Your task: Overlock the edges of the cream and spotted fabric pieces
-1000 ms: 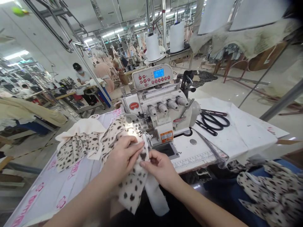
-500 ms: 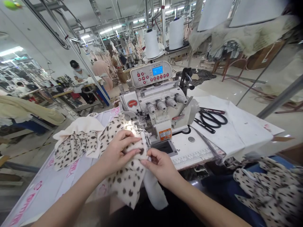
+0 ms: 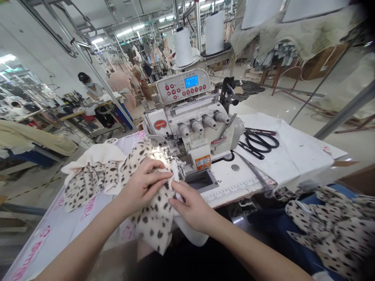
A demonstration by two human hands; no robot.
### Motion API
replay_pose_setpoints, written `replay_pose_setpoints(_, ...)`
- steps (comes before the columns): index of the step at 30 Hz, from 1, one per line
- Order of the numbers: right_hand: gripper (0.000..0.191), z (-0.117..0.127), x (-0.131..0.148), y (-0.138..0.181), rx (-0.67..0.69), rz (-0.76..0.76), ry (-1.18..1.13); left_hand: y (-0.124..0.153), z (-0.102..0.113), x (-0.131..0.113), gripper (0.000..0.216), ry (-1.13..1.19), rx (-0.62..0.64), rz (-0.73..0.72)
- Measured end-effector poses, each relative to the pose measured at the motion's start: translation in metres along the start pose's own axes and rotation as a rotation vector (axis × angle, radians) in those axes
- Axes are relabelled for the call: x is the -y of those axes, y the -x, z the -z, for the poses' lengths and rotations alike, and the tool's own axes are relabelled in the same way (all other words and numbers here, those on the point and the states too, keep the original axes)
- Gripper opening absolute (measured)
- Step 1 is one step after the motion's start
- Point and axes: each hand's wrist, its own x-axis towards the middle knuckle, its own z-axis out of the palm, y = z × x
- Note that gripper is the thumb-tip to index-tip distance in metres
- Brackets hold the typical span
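A cream fabric with dark spots lies across the front of a white overlock sewing machine. Its upper edge runs up to the lit presser foot area. My left hand rests on this fabric, fingers closed over its edge. Close beside it, my right hand pinches the same edge, thumb below and fingers above. A plain white strip of cloth hangs beneath my right hand. More of the spotted fabric, with a plain cream piece, spreads over the table on the left.
Black scissors lie on white cloth right of the machine. A heap of spotted fabric rests on dark blue material at lower right. White thread cones stand behind the machine. A co-worker is at a table further back left.
My right hand has shifted up and left along the fabric edge, closer to my left hand. The white strip's lower end has swung under that hand. The whole view has shifted slightly.
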Motion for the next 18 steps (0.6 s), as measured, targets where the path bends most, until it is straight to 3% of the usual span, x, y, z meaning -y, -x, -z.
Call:
replay_pose_setpoints(3, 0.012, 0.005, -0.002, 0.004, 0.002, -0.026, 0.009, 0.004, -0.006, -0.003, 0.03, -0.098, -0.051, -0.042)
replay_pose_setpoints(9, 0.019, 0.015, 0.002, 0.015, 0.023, -0.059, 0.0, 0.011, -0.015, -0.01, 0.032, -0.103, -0.135, 0.018)
replay_pose_setpoints(18, 0.022, 0.008, -0.007, 0.013, 0.026, -0.065, -0.103, 0.01, -0.02, -0.011, 0.034, -0.206, -0.111, 0.007)
